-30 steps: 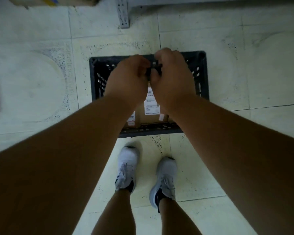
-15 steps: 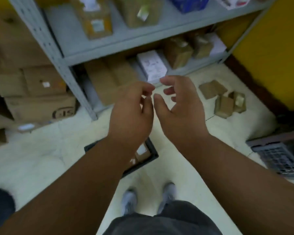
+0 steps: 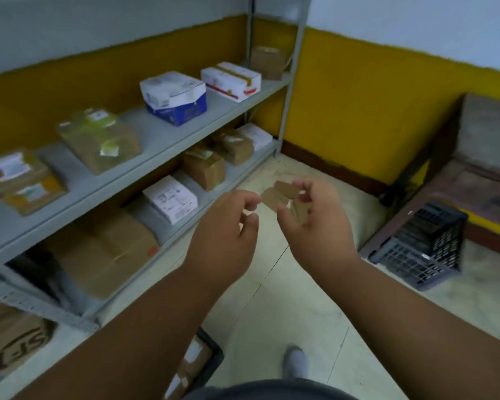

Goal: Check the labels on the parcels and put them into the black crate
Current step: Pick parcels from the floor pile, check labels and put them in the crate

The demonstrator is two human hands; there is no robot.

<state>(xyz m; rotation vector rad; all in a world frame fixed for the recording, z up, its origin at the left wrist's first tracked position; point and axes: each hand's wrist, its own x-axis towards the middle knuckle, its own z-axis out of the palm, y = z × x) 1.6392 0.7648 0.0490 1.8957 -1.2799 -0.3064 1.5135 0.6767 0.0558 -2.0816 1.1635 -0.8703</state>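
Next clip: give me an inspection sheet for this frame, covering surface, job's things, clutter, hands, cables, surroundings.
Surface: pale tiled floor.
Job's things: black crate at the feet, holding labelled parcels; more parcels on the grey shelving.
Clutter: small cardboard boxes on the floor beyond the hands; second dark crate at right.
Hands: left hand and right hand raised, fingers loosely curled, holding nothing.
Cables: nothing seen.
Surroundings: yellow-painted wall; wooden bench.

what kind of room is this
Most likely a parcel storeroom or small courier depot. A grey metal shelving rack holds labelled cardboard and white parcels, a black crate of parcels sits on the floor, and a carton with courier-style lettering stands nearby.
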